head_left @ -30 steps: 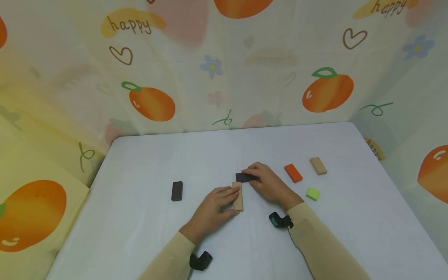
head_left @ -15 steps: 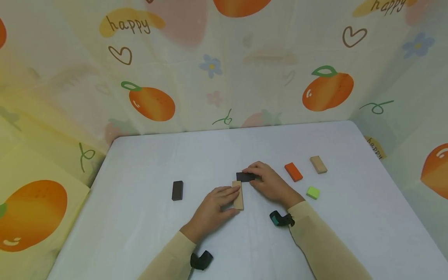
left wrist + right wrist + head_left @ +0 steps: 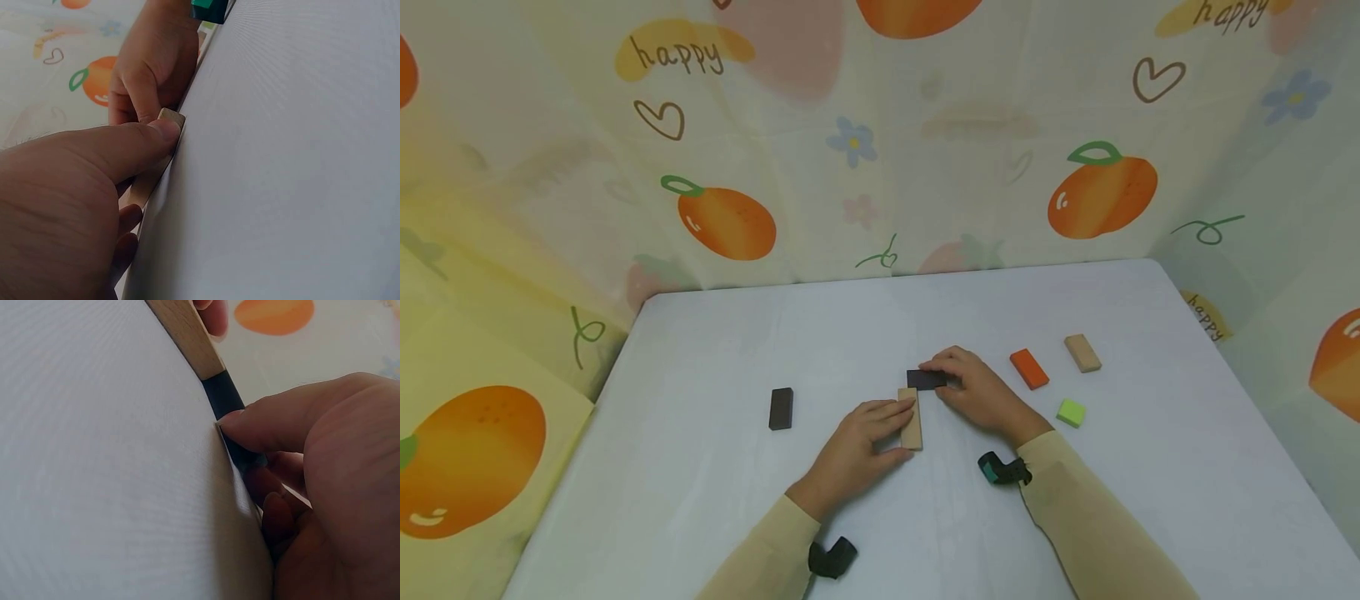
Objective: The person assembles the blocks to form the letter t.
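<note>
In the middle of the white table a plain wooden block [image 3: 912, 431] lies lengthwise, pointing away from me. My left hand [image 3: 853, 450] holds it, thumb at its near end and fingers over its far part. Across the far end of that block lies a black block [image 3: 925, 380], placed sideways and seeming to touch it. My right hand [image 3: 981, 396] pinches the black block near its right end, hiding that end. From the right wrist view, the thumb presses the side of the black block [image 3: 224, 397], whose end meets the wooden block [image 3: 190, 337].
Left of my hands lies a second black block [image 3: 781, 408]. On the right side are an orange block [image 3: 1028, 369], another wooden block [image 3: 1082, 353] and a small green block [image 3: 1071, 413]. A printed cloth [image 3: 925, 192] hangs behind the table [image 3: 700, 350].
Both hands keep their hold on the two blocks. The whole head view shifts very slightly; otherwise nothing visibly moves.
</note>
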Tool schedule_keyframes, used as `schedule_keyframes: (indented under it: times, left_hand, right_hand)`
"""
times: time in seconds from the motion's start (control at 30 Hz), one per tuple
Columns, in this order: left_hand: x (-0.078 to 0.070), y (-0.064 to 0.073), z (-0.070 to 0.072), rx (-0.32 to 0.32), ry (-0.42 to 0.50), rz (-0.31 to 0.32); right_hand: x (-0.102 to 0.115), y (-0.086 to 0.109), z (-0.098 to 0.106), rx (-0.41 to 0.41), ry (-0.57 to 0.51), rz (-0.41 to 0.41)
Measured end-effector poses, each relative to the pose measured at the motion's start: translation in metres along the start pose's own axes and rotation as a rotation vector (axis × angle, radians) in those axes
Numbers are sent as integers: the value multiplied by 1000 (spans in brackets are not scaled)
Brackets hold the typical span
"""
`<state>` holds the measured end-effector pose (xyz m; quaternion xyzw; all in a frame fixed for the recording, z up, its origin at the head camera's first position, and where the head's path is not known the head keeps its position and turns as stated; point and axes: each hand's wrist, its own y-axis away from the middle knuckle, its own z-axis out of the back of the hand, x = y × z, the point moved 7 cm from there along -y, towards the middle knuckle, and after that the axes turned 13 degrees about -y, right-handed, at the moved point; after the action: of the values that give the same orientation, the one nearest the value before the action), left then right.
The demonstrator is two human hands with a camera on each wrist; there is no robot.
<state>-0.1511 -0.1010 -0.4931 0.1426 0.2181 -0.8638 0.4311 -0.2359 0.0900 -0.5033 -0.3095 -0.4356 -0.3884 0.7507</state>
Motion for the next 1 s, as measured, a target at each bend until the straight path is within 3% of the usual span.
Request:
schedule_keyframes:
  times: [0.2,0.37,0.7,0.9,1.0]
  left_hand:
    - [-1,1,1,-18,19,-10]
    - [2,2,5,-75,82,9]
    - [9,5,19,-157,420,31]
    - [20,7,29,-240,557,-27]
    - [27,9,34,-278,596,-25]
  right_hand:
    - [1,0,0,2,4,-6]
    - [1,1,0,1,1,-20]
    - [-3,1,-1,0,-16,-77]
    - [-3,0,-1,-1,-5,-75]
    - [-4,0,-1,0,-6,-76]
